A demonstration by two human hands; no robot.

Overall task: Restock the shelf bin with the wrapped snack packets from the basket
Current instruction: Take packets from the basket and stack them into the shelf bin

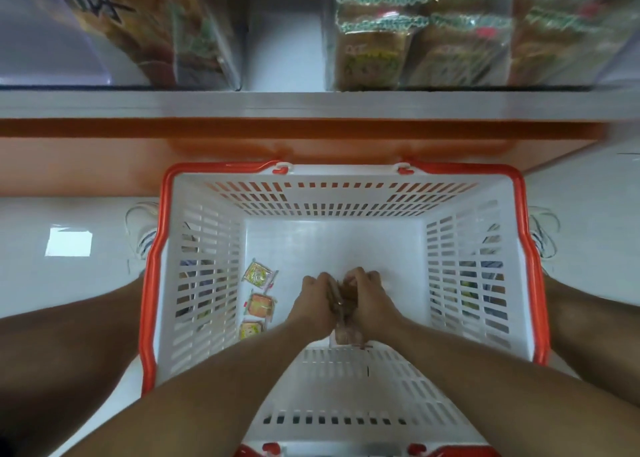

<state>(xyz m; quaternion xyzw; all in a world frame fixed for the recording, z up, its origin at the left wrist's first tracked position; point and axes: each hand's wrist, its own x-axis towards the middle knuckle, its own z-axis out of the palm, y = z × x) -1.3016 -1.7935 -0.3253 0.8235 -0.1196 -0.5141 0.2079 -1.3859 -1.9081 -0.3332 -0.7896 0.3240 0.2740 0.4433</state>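
Both hands are down in the basket at centre frame: your left hand (316, 295) and right hand (363, 292) have their fingers curled around a gathered bunch of packets (341, 313), pressed between the two palms. The bunch shows as brown wrappers between the hands, with its lower end visible just below your wrists. How many packets it holds cannot be told.

Just to the left of your hands, three loose packets lie on the basket floor in a column along the left wall: the lower packet (250, 330), the middle packet (261, 307) and the upper packet (259, 275). None is touched by either hand.

The white basket (332, 193), with its red rim, shows bare floor beyond your hands toward the upper part of its interior. By judgement the basket is nearly emptied: one handful in grip and three strays left to collect.

Further up the frame, past the orange band, the shelf edge (311, 105) crosses the whole width. Above it, upper right, the clear shelf bin (450, 41) already stands well stocked with wrapped packets, blurred. A second bin (156, 30) sits upper left. The handful is not yet lifted toward the shelf.
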